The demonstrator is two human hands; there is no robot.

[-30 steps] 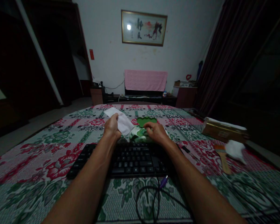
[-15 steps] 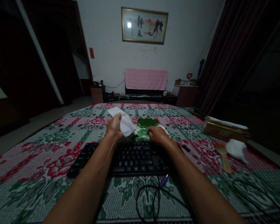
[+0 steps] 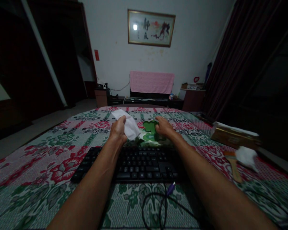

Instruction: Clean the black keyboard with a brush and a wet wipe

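Observation:
My left hand (image 3: pixel 118 129) is closed on a white wipe (image 3: pixel 130 126), which hangs in a flat sheet to its right, above the table. Just right of the wipe lies a white and green wipes pack (image 3: pixel 150 138). Its green, scalloped flip lid (image 3: pixel 147 126) stands raised at the far side. My right hand (image 3: pixel 165 127) is at the right edge of this lid, index finger stretched and thumb apart. It seems to touch the lid, and it hides the pack's right part. Under both forearms is a black keyboard (image 3: pixel 144 164), partly covered by them.
A black cable with a purple plug (image 3: pixel 171 188) lies coiled in front of the keyboard. On the right are a flat brush (image 3: pixel 234 166), a crumpled white tissue (image 3: pixel 247 157) and a gold tissue box (image 3: pixel 234 135). A floral cloth (image 3: pixel 62 166) covers the table.
My right hand has moved up and away from the pack's lower part to the raised lid, and its fingers have spread. My left hand keeps holding the wipe. The view has shifted slightly.

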